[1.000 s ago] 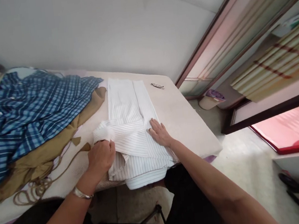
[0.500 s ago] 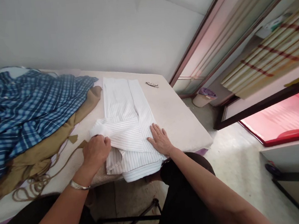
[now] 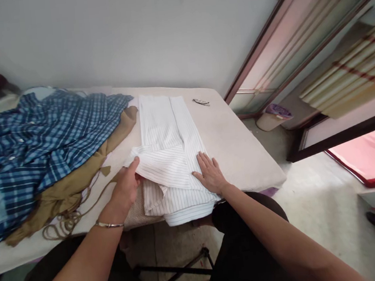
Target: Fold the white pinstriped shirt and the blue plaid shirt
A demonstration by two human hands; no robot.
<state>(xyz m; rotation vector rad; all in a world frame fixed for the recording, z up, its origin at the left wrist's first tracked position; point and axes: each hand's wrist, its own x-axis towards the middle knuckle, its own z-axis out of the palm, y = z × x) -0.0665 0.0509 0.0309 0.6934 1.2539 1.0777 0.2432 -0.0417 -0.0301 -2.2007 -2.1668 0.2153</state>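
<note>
A white pinstriped shirt (image 3: 163, 134) lies folded lengthwise on the padded table (image 3: 234, 140), with a sleeve folded across its near part. My left hand (image 3: 127, 187) is closed on the left edge of that folded sleeve, thumb on top. Flat on the shirt's right side rests my right hand (image 3: 211, 173), fingers stretched out and pressing the cloth down. Both forearms reach in from the bottom of the view.
A blue checked shirt (image 3: 40, 142) lies heaped at the left over a tan garment (image 3: 74, 183) with loose cords. A small metal object (image 3: 201, 101) sits near the table's far edge. A bin (image 3: 272, 116) stands on the floor by the sliding door.
My left hand has shifted its hold on the sleeve edge, thumb now on top. My right hand stays flat on the shirt. The camera has tilted slightly.
</note>
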